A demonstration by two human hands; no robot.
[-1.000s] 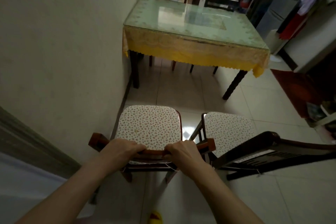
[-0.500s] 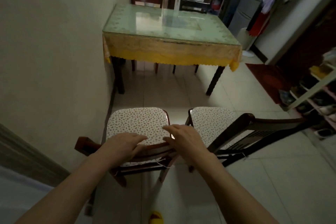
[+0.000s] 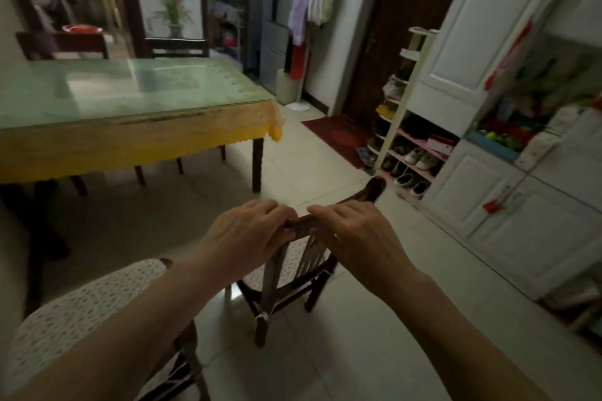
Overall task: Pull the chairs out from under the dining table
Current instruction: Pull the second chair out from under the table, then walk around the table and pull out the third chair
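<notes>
Both my hands rest on the top rail of a dark wooden chair (image 3: pixel 374 188) standing on the tiled floor, well clear of the dining table (image 3: pixel 136 137). My left hand (image 3: pixel 247 231) curls over the rail's near end and my right hand (image 3: pixel 351 231) lies over its middle. This right chair's patterned cushion is mostly hidden behind my hands. A second chair with a spotted cushion (image 3: pixel 88 306) stands at the lower left. Two more dark chairs (image 3: pixel 177 47) remain tucked in at the table's far side.
The table has a glass top and a yellow cloth skirt. A white shoe rack (image 3: pixel 410 153) and white cabinets (image 3: pixel 508 205) line the right wall. A red mat (image 3: pixel 335 133) lies by a dark door. Open tiled floor lies between the chairs and the cabinets.
My view has swung right. My hands let go of the left chair's back rail and now grip the right chair's top rail.
</notes>
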